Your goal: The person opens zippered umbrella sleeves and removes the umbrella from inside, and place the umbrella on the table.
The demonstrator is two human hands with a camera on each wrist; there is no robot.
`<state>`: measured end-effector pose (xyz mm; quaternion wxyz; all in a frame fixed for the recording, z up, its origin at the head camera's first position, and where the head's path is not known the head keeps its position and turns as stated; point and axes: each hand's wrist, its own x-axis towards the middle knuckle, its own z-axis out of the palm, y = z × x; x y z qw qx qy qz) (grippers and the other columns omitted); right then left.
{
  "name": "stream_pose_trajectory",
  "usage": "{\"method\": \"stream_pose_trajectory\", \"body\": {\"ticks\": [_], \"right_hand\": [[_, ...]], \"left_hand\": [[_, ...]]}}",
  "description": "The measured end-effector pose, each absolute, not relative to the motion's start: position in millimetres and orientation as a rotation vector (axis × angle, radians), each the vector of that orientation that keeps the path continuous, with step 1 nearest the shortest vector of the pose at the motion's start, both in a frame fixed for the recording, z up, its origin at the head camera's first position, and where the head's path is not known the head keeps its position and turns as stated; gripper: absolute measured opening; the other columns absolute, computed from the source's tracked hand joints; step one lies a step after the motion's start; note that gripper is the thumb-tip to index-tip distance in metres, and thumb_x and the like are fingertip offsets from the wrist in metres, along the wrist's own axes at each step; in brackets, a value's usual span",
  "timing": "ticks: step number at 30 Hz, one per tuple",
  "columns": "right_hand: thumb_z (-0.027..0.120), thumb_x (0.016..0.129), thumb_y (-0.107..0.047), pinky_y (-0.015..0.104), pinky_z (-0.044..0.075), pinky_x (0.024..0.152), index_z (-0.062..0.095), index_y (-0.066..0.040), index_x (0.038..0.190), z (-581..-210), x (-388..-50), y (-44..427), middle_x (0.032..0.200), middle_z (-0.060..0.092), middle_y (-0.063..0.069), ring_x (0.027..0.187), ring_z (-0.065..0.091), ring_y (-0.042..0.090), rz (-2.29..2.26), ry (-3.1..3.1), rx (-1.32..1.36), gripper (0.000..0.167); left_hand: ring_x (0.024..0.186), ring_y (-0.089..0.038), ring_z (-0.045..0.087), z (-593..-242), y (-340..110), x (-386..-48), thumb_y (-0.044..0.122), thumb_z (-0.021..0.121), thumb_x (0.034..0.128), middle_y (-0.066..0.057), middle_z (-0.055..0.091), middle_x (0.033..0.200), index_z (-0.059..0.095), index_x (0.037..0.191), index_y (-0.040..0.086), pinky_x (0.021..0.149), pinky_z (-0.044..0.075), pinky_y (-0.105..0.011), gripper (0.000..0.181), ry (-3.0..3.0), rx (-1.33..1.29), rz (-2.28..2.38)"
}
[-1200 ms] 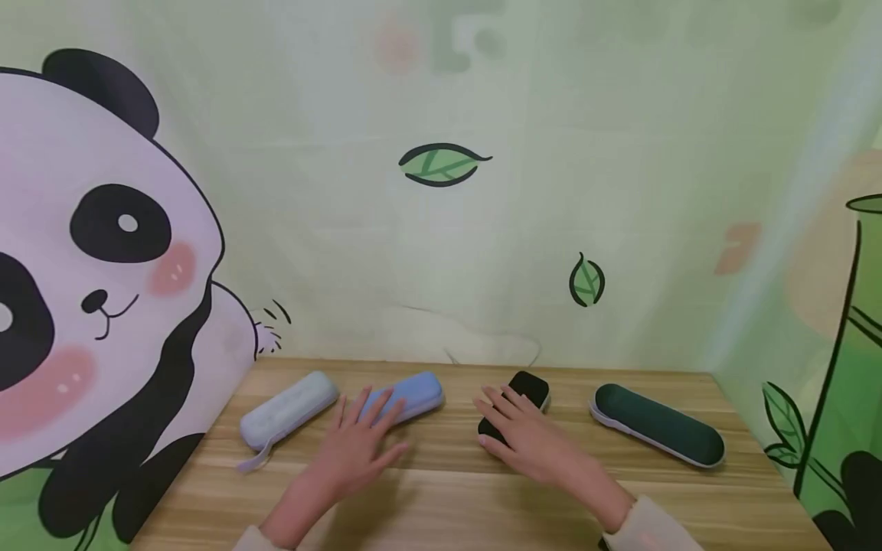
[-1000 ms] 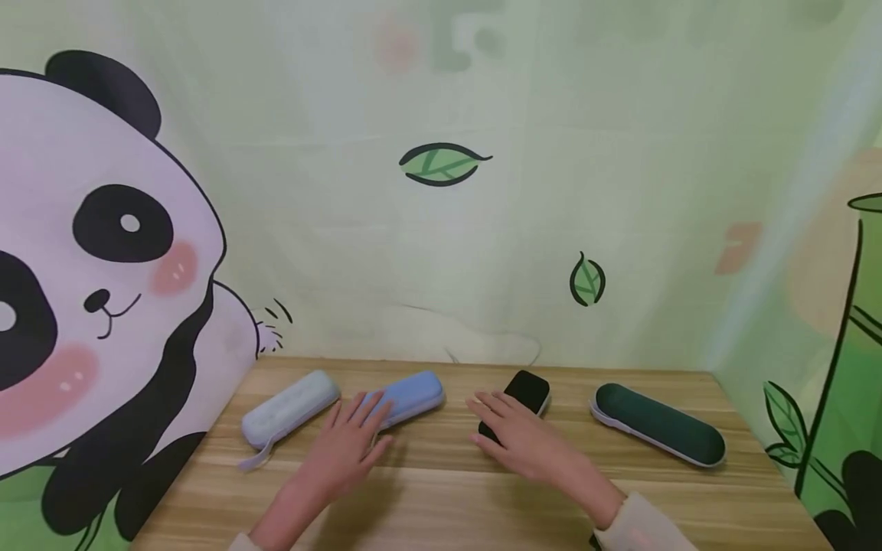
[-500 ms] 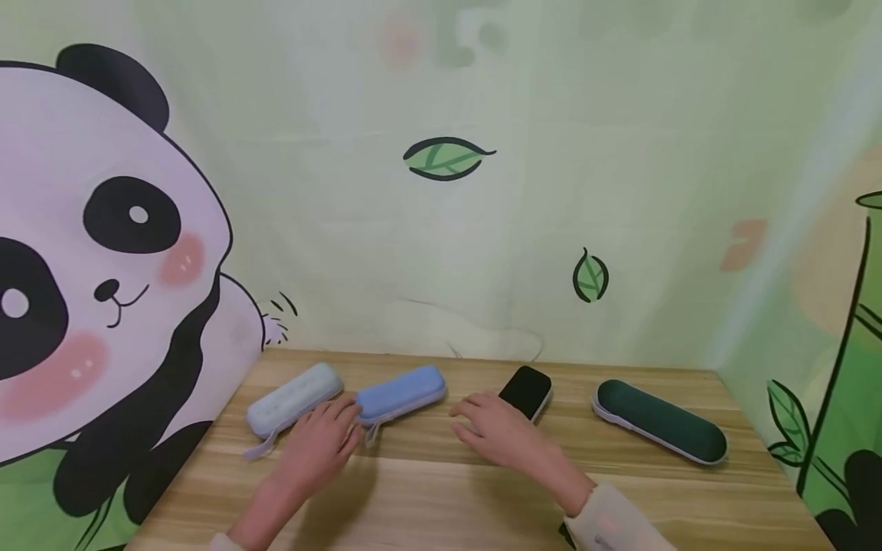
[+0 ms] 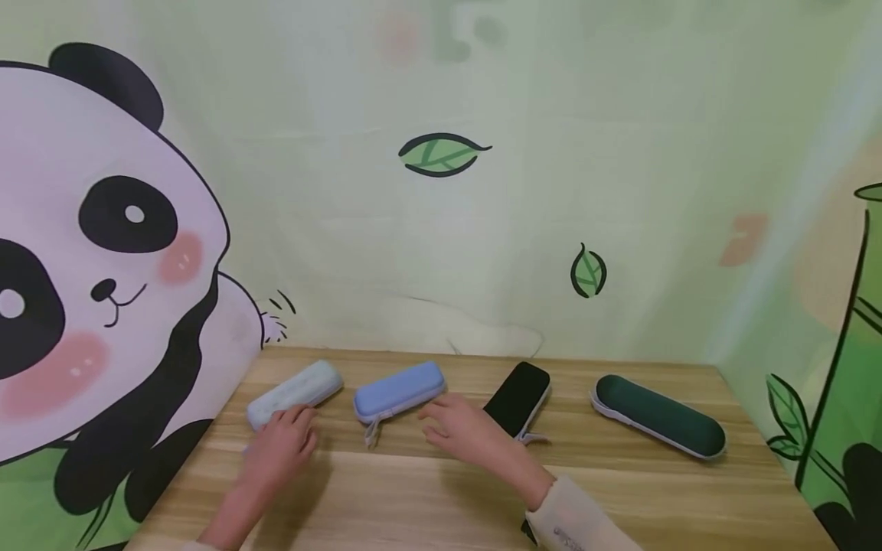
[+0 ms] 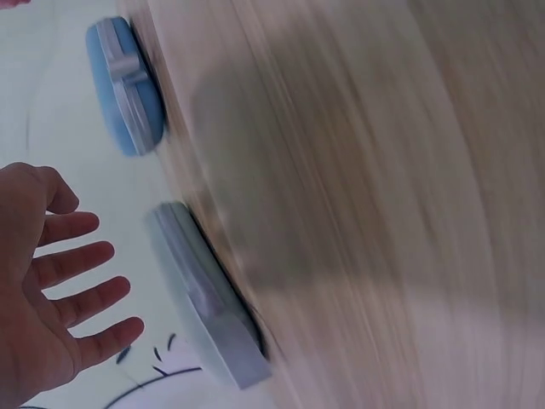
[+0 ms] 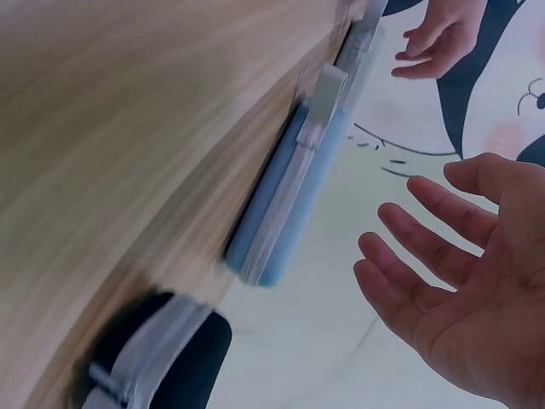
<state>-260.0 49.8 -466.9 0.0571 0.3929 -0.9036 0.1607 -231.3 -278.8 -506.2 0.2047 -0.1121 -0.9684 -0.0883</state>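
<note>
Four elongated zippered cases lie along the back of the table, all closed. My left hand (image 4: 279, 448) hovers by the near side of the leftmost, pale grey-blue case (image 4: 296, 389). A gap shows between its loosely bent fingers and that case (image 5: 200, 290) in the left wrist view. My right hand (image 4: 472, 432) hangs between the blue case (image 4: 400, 390) and the black case (image 4: 522, 394), covering part of the black one. In the right wrist view, the relaxed fingers of my right hand (image 6: 464, 290) hold nothing.
A dark green case (image 4: 658, 417) with a light zipper edge lies at the right. Behind the wooden table (image 4: 406, 505) hangs a pale green cloth (image 4: 331, 229) printed with a panda and leaves. A small dark object (image 4: 527, 529) shows beside my right sleeve.
Both hands have moved left: the left from the blue case to the pale one, the right off the black case towards the blue one. The cases stay where they were.
</note>
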Motion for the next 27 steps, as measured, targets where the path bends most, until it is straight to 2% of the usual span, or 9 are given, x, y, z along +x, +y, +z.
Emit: {"method": "stream_pose_trajectory", "body": {"ticks": [10,14,27], "right_hand": [[0.057,0.104,-0.025,0.031,0.05,0.098,0.07,-0.014,0.126,-474.0,-260.2,18.9,0.123,0.068,0.001,0.115,0.062,0.017,0.413,-2.787,1.284,0.028],[0.057,0.104,-0.026,0.031,0.049,0.1,0.07,-0.015,0.126,-471.7,-260.5,10.6,0.123,0.067,-0.002,0.117,0.061,0.015,0.377,-2.752,1.312,0.027],[0.059,0.103,-0.025,0.021,0.051,0.089,0.073,-0.014,0.123,-466.1,-264.1,-22.1,0.118,0.07,-0.003,0.102,0.064,0.007,0.335,-2.682,1.371,0.027]], "left_hand": [[0.113,-0.05,0.056,-512.5,-306.6,-244.9,0.015,0.062,0.0939,-0.022,0.063,0.125,0.066,0.122,-0.001,0.091,0.045,-0.067,0.033,-2.726,-0.205,-0.25],[0.116,-0.051,0.054,-511.3,-314.8,-246.5,0.014,0.063,0.0921,-0.024,0.061,0.127,0.064,0.125,-0.003,0.089,0.044,-0.069,0.037,-2.726,-0.179,-0.257],[0.121,-0.053,0.047,-516.0,-334.0,-269.5,0.018,0.067,0.0952,-0.028,0.05,0.136,0.055,0.134,-0.003,0.088,0.041,-0.072,0.046,-2.815,-0.074,-0.297]]}}
